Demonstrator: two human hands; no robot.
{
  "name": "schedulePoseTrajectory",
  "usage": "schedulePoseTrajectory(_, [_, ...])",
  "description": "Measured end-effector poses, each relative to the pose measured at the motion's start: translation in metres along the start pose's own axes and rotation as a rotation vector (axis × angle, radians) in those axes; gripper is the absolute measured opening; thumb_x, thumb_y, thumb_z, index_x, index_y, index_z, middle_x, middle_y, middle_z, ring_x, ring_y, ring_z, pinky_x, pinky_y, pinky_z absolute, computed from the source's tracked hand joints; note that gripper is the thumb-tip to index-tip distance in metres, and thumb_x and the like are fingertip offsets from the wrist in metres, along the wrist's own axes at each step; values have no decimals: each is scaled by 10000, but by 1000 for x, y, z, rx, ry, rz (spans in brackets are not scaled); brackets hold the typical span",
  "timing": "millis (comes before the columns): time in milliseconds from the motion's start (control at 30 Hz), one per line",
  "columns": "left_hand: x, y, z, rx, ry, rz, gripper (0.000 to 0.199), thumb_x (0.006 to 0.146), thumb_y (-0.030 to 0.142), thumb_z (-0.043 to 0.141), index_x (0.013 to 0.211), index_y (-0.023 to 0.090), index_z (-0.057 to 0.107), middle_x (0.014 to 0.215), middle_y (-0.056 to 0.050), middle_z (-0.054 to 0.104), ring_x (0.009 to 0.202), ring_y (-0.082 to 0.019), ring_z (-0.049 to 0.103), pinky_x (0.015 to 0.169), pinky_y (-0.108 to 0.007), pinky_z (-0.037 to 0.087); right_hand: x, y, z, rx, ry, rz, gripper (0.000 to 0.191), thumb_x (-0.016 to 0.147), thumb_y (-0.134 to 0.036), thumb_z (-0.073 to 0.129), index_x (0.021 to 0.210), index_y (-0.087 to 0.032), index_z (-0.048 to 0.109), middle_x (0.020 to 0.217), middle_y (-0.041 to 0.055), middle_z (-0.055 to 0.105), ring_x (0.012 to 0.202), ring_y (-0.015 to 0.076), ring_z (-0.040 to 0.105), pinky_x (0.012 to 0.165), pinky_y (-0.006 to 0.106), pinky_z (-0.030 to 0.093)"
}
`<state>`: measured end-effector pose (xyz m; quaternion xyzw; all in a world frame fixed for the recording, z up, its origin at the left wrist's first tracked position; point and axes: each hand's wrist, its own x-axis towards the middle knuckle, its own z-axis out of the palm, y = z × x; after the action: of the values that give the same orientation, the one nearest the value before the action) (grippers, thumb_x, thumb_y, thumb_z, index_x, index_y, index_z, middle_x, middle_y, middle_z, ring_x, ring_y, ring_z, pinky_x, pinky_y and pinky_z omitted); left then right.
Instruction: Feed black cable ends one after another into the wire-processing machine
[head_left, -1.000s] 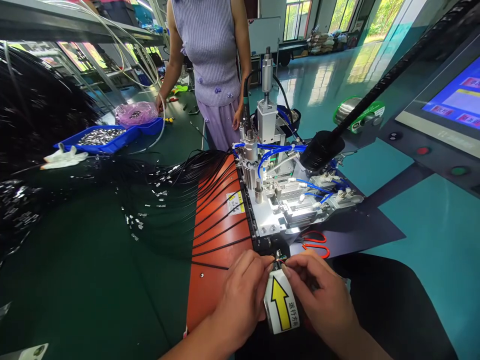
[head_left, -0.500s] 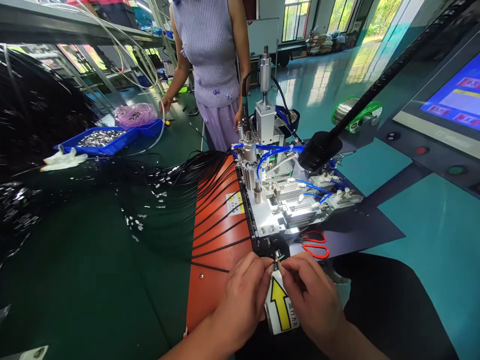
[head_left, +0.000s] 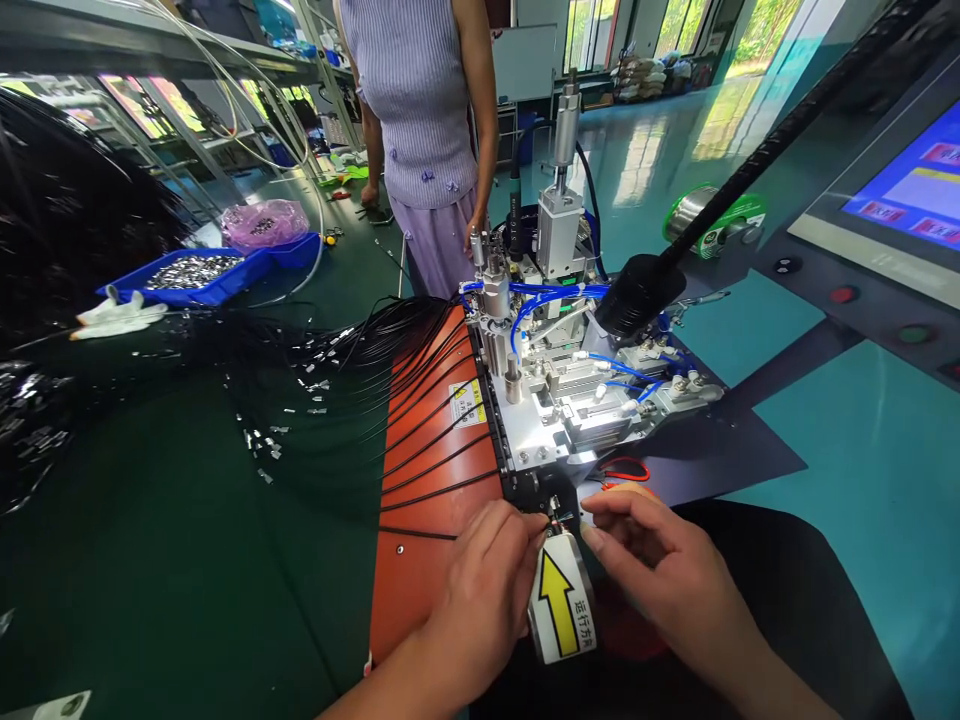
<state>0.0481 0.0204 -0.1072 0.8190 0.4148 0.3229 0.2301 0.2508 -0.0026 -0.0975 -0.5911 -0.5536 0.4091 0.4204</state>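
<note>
My left hand (head_left: 487,575) is closed in a pinch on a black cable (head_left: 420,532) at the front of the machine. Just past its fingertips show thin stripped wires and a small metal connector (head_left: 555,508). To the right, my right hand (head_left: 664,565) is raised with thumb and fingers apart and nothing visible between them. Below the wires, between both hands, lies a white plate with a yellow arrow (head_left: 559,605). Behind stands the bench machine (head_left: 577,400) with metal cylinders and blue air tubes. Red-handled scissors (head_left: 626,468) are partly hidden behind my right hand.
Several black cables lie across the orange panel (head_left: 431,480). At the left are a blue tray (head_left: 217,290) of metal parts, a white glove (head_left: 118,315) and cable bundles. A person (head_left: 420,110) stands beyond the machine. A black lamp (head_left: 641,298), solder spool (head_left: 694,215) and control screen (head_left: 919,180) are at the right.
My right hand has let go of the wire ends and moved right, its fingers opening. My left hand keeps its pinch. The other person's arm has lowered.
</note>
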Motion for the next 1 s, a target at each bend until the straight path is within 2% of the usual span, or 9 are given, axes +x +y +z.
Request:
schedulePoseTrajectory(167, [1, 3, -1, 8, 9, 9, 167, 983, 128, 467, 1067, 173, 604, 830, -48, 566, 757, -173, 557, 664, -277, 456, -4, -3, 7, -178, 80, -199, 181, 924, -309, 623, 1081, -245, 687, 902, 28, 640, 624, 133, 594, 579, 261, 541])
schedulePoseTrajectory(333, [0, 2, -1, 12, -1, 1, 174, 986, 145, 468, 1087, 170, 607, 833, -55, 568, 763, -184, 550, 678, -292, 466, -8, -4, 9, -223, 80, -276, 176, 938, -280, 603, 1086, -249, 692, 900, 26, 624, 629, 134, 598, 587, 261, 547])
schedulePoseTrajectory(667, [0, 3, 0, 22, 14, 11, 169, 981, 145, 481, 1084, 173, 612, 819, -54, 567, 750, -181, 544, 663, -290, 466, -8, -1, 9, -243, 69, -302, 197, 938, -262, 590, 1114, -251, 678, 963, 42, 642, 674, 151, 622, 602, 267, 566])
schedulePoseTrajectory(867, [1, 5, -2, 29, -4, 28, 182, 975, 132, 485, 1087, 157, 626, 810, -62, 560, 742, -185, 542, 655, -293, 471, -6, -1, 8, -203, 6, -304, 158, 940, -236, 589, 1087, -241, 647, 966, 30, 587, 587, 112, 542, 573, 266, 525])
schedulePoseTrajectory(1000, [1, 5, -3, 27, 0, 44, 190, 967, 122, 493, 1103, 150, 623, 812, -67, 560, 739, -187, 537, 648, -293, 468, -3, 0, 9, -204, -19, -294, 176, 940, -222, 583, 1108, -249, 629, 985, 25, 556, 594, 105, 517, 590, 270, 513])
